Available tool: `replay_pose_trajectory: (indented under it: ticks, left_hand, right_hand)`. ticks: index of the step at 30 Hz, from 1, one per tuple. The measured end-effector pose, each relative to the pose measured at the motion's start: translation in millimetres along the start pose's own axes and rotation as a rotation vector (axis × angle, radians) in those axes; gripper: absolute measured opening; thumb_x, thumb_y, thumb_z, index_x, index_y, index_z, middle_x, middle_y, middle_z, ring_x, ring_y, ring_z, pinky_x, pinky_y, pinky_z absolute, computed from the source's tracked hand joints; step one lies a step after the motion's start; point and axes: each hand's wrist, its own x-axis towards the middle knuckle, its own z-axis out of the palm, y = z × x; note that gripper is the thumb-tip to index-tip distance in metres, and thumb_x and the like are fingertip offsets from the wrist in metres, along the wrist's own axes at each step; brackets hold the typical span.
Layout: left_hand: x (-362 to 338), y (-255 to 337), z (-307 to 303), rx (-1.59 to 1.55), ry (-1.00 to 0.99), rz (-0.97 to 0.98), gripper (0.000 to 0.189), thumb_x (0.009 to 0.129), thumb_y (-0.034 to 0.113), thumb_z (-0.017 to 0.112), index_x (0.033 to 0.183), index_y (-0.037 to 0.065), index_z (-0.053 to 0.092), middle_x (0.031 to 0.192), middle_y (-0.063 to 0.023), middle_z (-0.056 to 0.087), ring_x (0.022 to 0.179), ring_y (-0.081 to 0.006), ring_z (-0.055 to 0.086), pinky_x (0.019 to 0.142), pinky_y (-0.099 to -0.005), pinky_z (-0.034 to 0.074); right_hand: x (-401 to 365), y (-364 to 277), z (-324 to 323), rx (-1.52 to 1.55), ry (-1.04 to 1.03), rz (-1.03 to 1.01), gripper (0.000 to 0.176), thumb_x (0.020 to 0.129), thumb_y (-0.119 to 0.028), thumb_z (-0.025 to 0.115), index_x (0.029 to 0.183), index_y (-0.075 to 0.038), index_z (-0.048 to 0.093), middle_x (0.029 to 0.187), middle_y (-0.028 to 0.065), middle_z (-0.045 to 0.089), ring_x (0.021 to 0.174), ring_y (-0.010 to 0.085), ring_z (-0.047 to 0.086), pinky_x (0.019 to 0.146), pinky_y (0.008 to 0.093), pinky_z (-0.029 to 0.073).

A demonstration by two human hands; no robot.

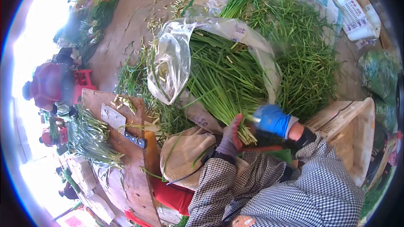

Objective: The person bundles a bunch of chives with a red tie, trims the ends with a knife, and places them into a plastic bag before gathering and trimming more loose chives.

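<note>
My left hand (pixel 232 134), in a grey glove with bare fingers, is closed round the lower end of a bunch of long green stalks (pixel 216 101) that look like chives. Their pale cut ends (pixel 247 137) stick out below the hand, and the tops spread into a clear plastic bag (pixel 170 65). Just to the right, my right hand (pixel 271 120) wears a blue glove. Its fingers are bent together, with a pale stalk end (pixel 254 119) at the fingertips. More green stalks (pixel 235 63) fill the open bag.
A cleaver (pixel 115 118) lies on a wooden board (pixel 126 151) at left, beside bundled stalks (pixel 90 134). Loose greens (pixel 307 54) cover sheeting behind the bag. A plastic basket (pixel 362 138) stands at right; a straw hat (pixel 185 155) is near my left arm. Other people (pixel 48 82) sit far left.
</note>
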Motion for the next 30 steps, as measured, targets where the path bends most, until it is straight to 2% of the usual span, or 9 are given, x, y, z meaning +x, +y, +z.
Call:
replay_pose_trajectory:
  ticks: [3,9,11,14,16,18,19,24,30]
  left_hand:
    - [1,-2,-1,0.007,-0.059,-0.065,0.026,0.093,0.026,0.060,0.108,0.004,0.055,0.093,-0.0113,0.064,0.078,-0.0272,0.065,0.071,-0.0475,0.057]
    - [8,-3,-18,-0.100,-0.089,-0.104,0.017,0.091,0.019,0.062,0.098,0.006,0.054,0.083,-0.0094,0.062,0.072,-0.0262,0.063,0.065,-0.0441,0.058]
    - [0,1,-6,-0.014,0.027,-0.080,0.017,0.089,0.017,0.065,0.096,0.007,0.053,0.082,-0.0086,0.062,0.070,-0.0246,0.062,0.062,-0.0411,0.058]
    - [-2,1,-8,0.025,0.034,-0.051,0.018,0.088,0.016,0.066,0.096,0.007,0.054,0.082,-0.0086,0.062,0.072,-0.0237,0.063,0.063,-0.0392,0.058]
    - [-11,4,1,0.015,-0.011,-0.108,0.018,0.088,0.016,0.066,0.096,0.007,0.054,0.083,-0.0091,0.062,0.072,-0.0236,0.063,0.065,-0.0388,0.058]
    - [-24,4,13,-0.012,0.102,-0.007,0.017,0.088,0.015,0.066,0.097,0.007,0.054,0.085,-0.0097,0.064,0.071,-0.0224,0.064,0.066,-0.0379,0.058]
    - [-27,4,12,-0.048,0.081,-0.022,0.016,0.088,0.014,0.066,0.098,0.006,0.055,0.088,-0.0100,0.065,0.072,-0.0209,0.064,0.068,-0.0373,0.059]
    - [-66,9,27,-0.120,-0.055,-0.047,0.020,0.090,0.019,0.065,0.104,0.007,0.056,0.094,-0.0092,0.066,0.080,-0.0190,0.066,0.069,-0.0363,0.058]
    - [-223,20,67,0.009,-0.260,-0.044,0.062,0.089,0.028,0.064,0.137,0.004,0.034,0.087,-0.0085,0.060,0.067,-0.0173,0.058,0.066,-0.0306,0.054]
  right_hand:
    - [-16,-28,10,0.141,-0.018,-0.226,0.029,0.077,-0.032,0.064,0.076,-0.003,0.065,0.073,0.0181,0.063,0.070,0.0363,0.064,0.066,0.0461,0.051]
    - [-28,8,-16,1.006,-0.041,0.133,0.039,0.078,-0.033,0.071,0.102,-0.002,0.067,0.085,0.0181,0.067,0.076,0.0367,0.065,0.071,0.0446,0.052]
    - [-17,22,-9,0.145,0.265,0.111,0.063,0.074,-0.030,0.076,0.126,-0.002,0.055,0.100,0.0184,0.064,0.090,0.0366,0.064,0.080,0.0397,0.052]
    - [6,26,29,-0.036,0.164,0.031,0.078,0.071,-0.036,0.078,0.135,-0.004,0.046,0.109,0.0205,0.062,0.098,0.0360,0.063,0.081,0.0394,0.051]
    - [18,23,43,0.050,0.189,-0.032,0.067,0.067,-0.033,0.078,0.122,-0.002,0.058,0.102,0.0221,0.063,0.091,0.0368,0.064,0.076,0.0412,0.052]
    - [32,15,54,-0.029,-0.207,-0.026,0.043,0.072,-0.026,0.069,0.106,-0.002,0.064,0.093,0.0237,0.066,0.082,0.0382,0.066,0.069,0.0447,0.054]
    - [30,10,55,0.027,-0.102,-0.017,0.026,0.071,-0.025,0.066,0.085,-0.003,0.069,0.080,0.0211,0.066,0.072,0.0391,0.066,0.062,0.0458,0.053]
    - [27,13,64,0.158,0.057,-0.044,0.024,0.071,-0.025,0.066,0.084,-0.005,0.068,0.078,0.0192,0.066,0.072,0.0380,0.066,0.062,0.0458,0.053]
    - [48,40,103,0.236,0.124,-0.244,0.024,0.075,-0.023,0.062,0.087,-0.003,0.067,0.079,0.0189,0.066,0.068,0.0382,0.064,0.061,0.0465,0.052]
